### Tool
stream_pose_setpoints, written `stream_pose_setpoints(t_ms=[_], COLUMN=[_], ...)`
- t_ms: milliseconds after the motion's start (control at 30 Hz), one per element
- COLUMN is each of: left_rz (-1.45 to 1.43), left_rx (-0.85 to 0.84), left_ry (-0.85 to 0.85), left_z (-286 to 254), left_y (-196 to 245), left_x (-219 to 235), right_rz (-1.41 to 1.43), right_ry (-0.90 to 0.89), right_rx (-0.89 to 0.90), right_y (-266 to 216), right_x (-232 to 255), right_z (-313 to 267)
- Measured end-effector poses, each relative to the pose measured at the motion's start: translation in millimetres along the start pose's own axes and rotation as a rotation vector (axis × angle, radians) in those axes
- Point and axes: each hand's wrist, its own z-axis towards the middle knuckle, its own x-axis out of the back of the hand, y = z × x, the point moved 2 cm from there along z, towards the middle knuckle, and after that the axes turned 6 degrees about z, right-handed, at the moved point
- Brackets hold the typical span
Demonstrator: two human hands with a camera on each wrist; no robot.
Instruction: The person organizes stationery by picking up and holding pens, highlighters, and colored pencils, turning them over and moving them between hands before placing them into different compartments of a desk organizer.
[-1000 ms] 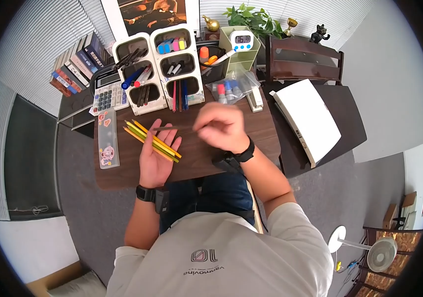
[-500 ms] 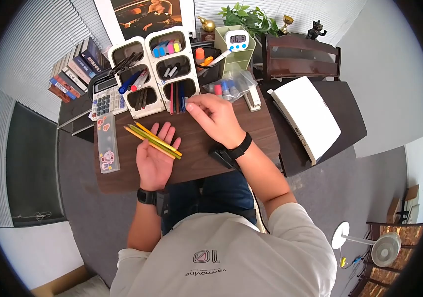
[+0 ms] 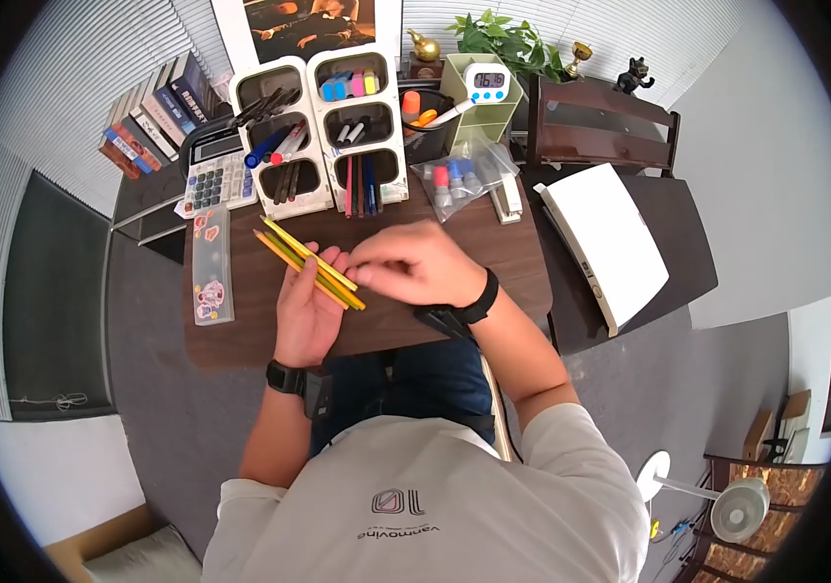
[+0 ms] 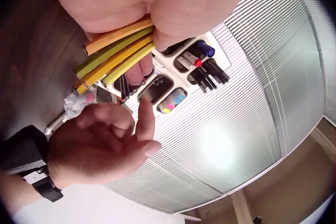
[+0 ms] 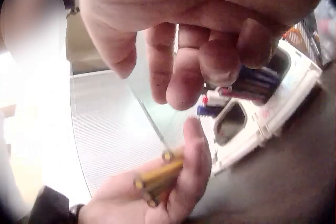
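Several pencils (image 3: 287,236) in yellow, orange and olive lie fanned in my left hand (image 3: 306,321), which holds them between thumb and fingers above the desk. In the left wrist view, their ends jut out side by side, an olive pencil (image 4: 113,53) among them. My right hand (image 3: 420,264) hovers at the near ends of the pencils, fingers loosely bent and nothing in them; thumb and fingertips stand apart in the right wrist view. Just beyond both hands stands a white pen organizer (image 3: 323,146), with red and blue pencils (image 3: 360,185) in its lower right compartment.
A sticker-covered pencil case (image 3: 211,272) lies at the desk's left, a calculator (image 3: 216,185) behind it. Towards the back right are a bag of markers (image 3: 464,180), a stapler (image 3: 506,199), a black mesh cup (image 3: 425,146) and a green holder (image 3: 478,121) with a timer.
My right hand first held a thin dark pencil, then reached the organizer's lower right compartment, and is now back beside the left hand without it. The left thumb has come over the pencils.
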Motion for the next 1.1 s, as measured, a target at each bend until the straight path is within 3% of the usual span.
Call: stream_pose_setpoints(t_ms=[133,300,367,400,533,600,667,767,967,1100], left_rz=[-0.022,0.058,0.061,0.061,-0.041,-0.123,-0.108,-0.012,0.121,0.172], left_rx=[-0.012,0.013,0.014,0.012,0.054,0.062,0.055,0.046,0.028,0.011], left_ry=[-0.064,-0.028,0.005,0.042,0.045,-0.052,-0.072,-0.04,0.042,0.038], left_z=[0.9,-2.0,0.3,0.8,-1.1,0.1,0.4,-0.9,-2.3,-2.3], left_y=[0.6,1.5,2.5,3.2,8.5,8.0,6.7,7.0,6.7,6.1], left_x=[0.1,-8.1,-13.8,-16.0,-17.4,-13.9,-12.6,-15.6,-17.8,-16.7], right_rz=[-0.141,-0.065,0.008,0.006,0.18,0.072,-0.159,-0.322,-0.235,-0.211], right_ry=[-0.227,-0.23,-0.057,-0.053,0.541,0.7,0.745,0.695,0.412,0.378], right_rx=[-0.031,-0.019,0.043,0.043,0.361,0.296,0.296,0.093,-0.25,-0.274], right_y=[-5.6,-0.8,-9.6,-9.2,-2.3,-4.9,-4.0,-0.5,2.4,5.1], right_x=[-11.8,-14.5,-6.6,-0.9,31.2,41.3,42.8,28.9,16.1,14.1], right_z=[5.0,0.9,-0.5,-3.4,-14.5,-20.9,-15.5,-4.5,3.2,4.2])
